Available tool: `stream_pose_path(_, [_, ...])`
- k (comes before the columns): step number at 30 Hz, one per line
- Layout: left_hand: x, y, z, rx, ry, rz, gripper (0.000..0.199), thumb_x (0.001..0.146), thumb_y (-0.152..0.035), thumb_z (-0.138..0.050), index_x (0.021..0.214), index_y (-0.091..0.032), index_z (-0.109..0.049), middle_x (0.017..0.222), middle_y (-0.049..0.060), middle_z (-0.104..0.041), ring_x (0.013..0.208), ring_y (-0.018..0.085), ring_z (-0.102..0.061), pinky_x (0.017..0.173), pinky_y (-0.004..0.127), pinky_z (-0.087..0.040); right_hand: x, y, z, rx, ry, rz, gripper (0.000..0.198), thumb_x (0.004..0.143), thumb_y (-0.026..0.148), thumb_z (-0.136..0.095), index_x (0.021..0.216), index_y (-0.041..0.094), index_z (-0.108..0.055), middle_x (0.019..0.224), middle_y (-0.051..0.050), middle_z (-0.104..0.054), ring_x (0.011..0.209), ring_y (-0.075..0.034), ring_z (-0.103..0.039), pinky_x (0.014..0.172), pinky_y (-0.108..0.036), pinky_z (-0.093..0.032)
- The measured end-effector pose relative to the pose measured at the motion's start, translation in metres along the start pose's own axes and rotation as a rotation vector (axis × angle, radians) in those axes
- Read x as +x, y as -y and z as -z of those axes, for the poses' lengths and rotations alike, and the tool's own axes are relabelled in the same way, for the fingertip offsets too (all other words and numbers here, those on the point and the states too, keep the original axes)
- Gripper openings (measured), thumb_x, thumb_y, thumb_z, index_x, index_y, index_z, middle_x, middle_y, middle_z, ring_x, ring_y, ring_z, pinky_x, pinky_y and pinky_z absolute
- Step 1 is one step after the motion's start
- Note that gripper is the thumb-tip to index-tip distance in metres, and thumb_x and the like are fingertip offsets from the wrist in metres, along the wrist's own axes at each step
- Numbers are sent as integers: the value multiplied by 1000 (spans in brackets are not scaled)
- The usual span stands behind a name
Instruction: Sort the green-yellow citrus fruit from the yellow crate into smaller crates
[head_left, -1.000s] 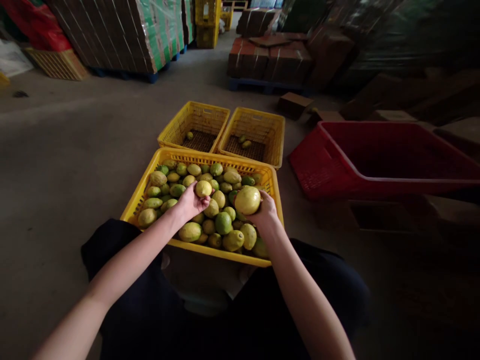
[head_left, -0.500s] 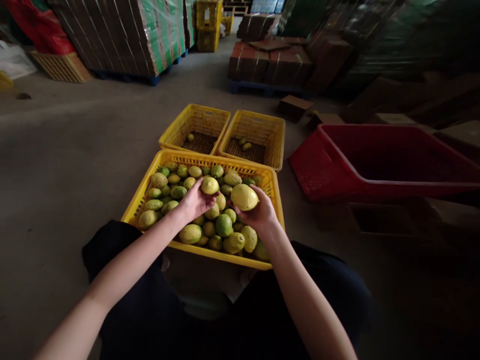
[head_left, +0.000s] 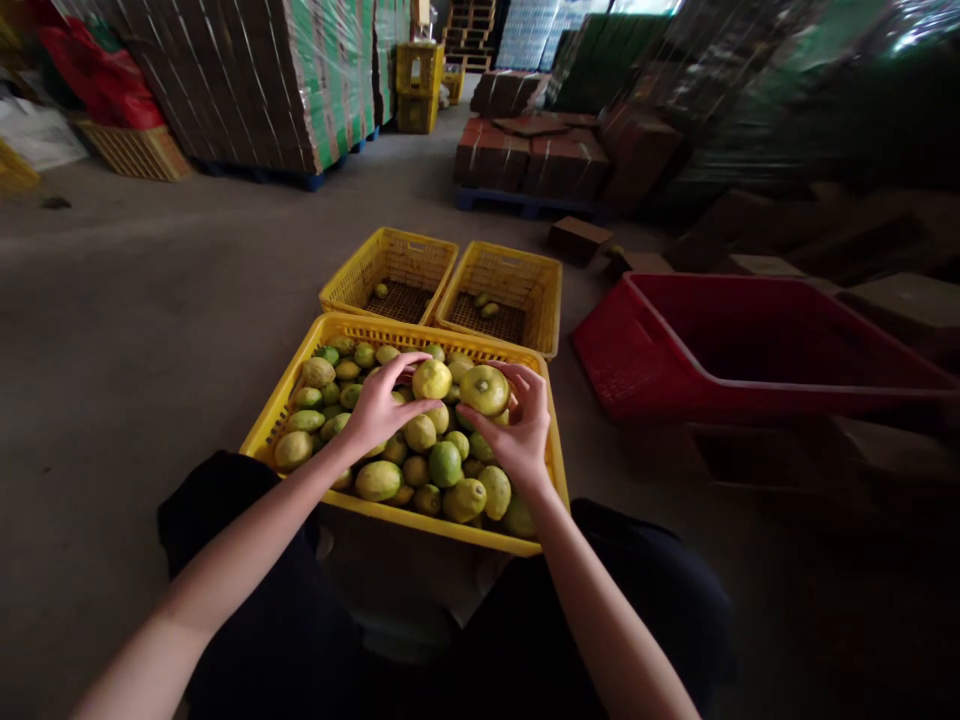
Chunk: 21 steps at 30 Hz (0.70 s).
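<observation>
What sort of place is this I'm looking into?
Most likely a warehouse or storage area: a tall plastic-wrapped stack, strapped boxes on a blue pallet, and a yellow crate full of yellow-green fruit.

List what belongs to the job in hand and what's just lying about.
Belongs: left hand holding smaller fruit, right hand holding larger fruit, front crate, perhaps left rear crate and right rear crate.

Seemingly lying about: red tub, cardboard box, wrapped stack.
</observation>
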<state>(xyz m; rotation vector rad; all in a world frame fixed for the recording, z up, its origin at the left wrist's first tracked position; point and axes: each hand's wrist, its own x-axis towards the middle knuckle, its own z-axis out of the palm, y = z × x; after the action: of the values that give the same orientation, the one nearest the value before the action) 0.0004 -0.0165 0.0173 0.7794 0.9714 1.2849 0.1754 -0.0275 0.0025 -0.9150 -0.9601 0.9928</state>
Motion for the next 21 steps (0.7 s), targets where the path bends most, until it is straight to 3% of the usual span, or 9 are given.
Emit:
stream_pose_path(4, [2,0,1,-6,36,2,49,56,6,-77,95,-22,-69,113,2,-67,115,18,-59,89,16,-50,2,2,-1,123,-13,-96,61,44,-12,-75,92,25,-61,108,2,-68,110,-16,-61,93,-27,-51])
stream_pose_path(8, [9,4,7,12,150,23,56,50,10,-77,97,-18,-69,106,4,-68,99,18,-65,84,20,-53,8,-1,4,317,-7,-309,51,53,-5,-72,91,27,-60,93,6,-70,84,-13,-66,75,-23,-55])
stream_pose_path(11, [15,8,10,-92,208,113,46,60,5,-74,99,-17,-67,93,4,-71,89,17,-68,78,21,-54,12,-5,9,456,18,-462,33,65,8,-65,93,25,-62,86,4,-71,78,-16,-68,70,-28,-57])
stream_pose_path(14, [16,11,11,-287,166,205,41,71,0,-65,108,-17,-63,88,4,-72,83,17,-70,72,23,-56,15,-8,12,585,22,-637,19,77,25,-57,95,22,-62,88,-2,-72,80,-22,-70,69,-36,-59])
stream_pose_path(18, [11,11,6,-433,142,360,30,89,-13,-44,115,-14,-58,88,9,-71,80,19,-70,67,26,-57,16,-8,13,602,6,-807,32,86,39,-44,97,16,-64,78,-9,-72,70,-25,-70,58,-39,-59])
stream_pose_path(21, [5,9,3,-484,160,428,35,94,-19,-31,115,-11,-58,89,12,-71,81,20,-70,67,29,-58,14,-5,10,589,29,-870,38,87,45,-40,92,15,-64,68,-10,-70,65,-25,-69,48,-36,-57])
